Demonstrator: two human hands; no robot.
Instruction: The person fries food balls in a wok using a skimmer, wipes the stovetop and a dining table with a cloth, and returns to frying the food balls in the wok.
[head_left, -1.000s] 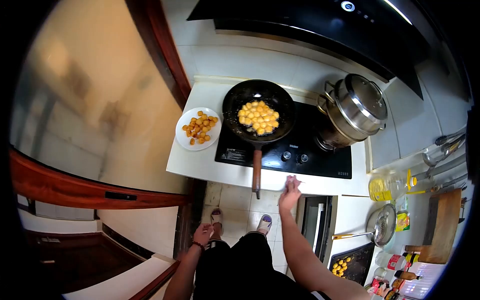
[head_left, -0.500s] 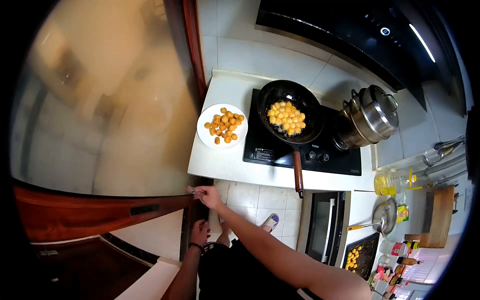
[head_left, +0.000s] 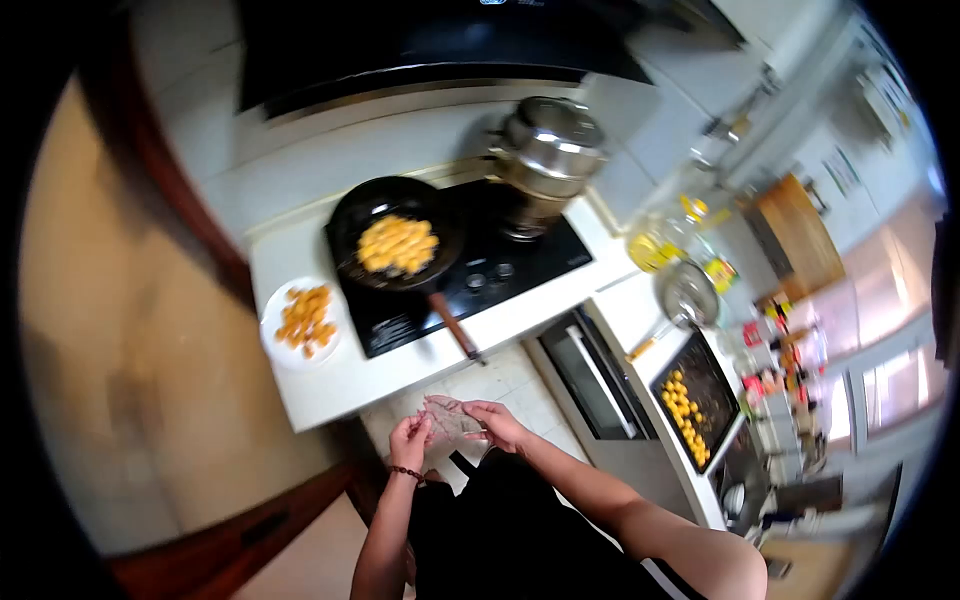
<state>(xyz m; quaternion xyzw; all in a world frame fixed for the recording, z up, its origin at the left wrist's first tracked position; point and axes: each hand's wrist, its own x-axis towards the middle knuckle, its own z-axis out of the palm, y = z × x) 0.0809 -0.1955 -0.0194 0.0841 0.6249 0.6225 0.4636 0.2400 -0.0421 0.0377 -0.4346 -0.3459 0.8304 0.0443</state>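
Head view, and there's the thin, pinkish, see-through sheet (head_left: 450, 418), strung between two bare hands! The left hand (head_left: 410, 441) pinches one edge, fingers closed, sheet at two o'clock from it; the right hand (head_left: 499, 425) nips the other edge, sheet at nine. Long axis seemingly hand to hand. Around twelve, the brown stick-like handle (head_left: 455, 326) of the round black wok (head_left: 352, 215), nearer the right.

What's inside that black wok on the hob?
A heap of yellow balls sits inside the black wok, slightly blurred, with the wok's dark wall showing around it. The bottom directly beneath the heap is covered, so it cannot be seen.
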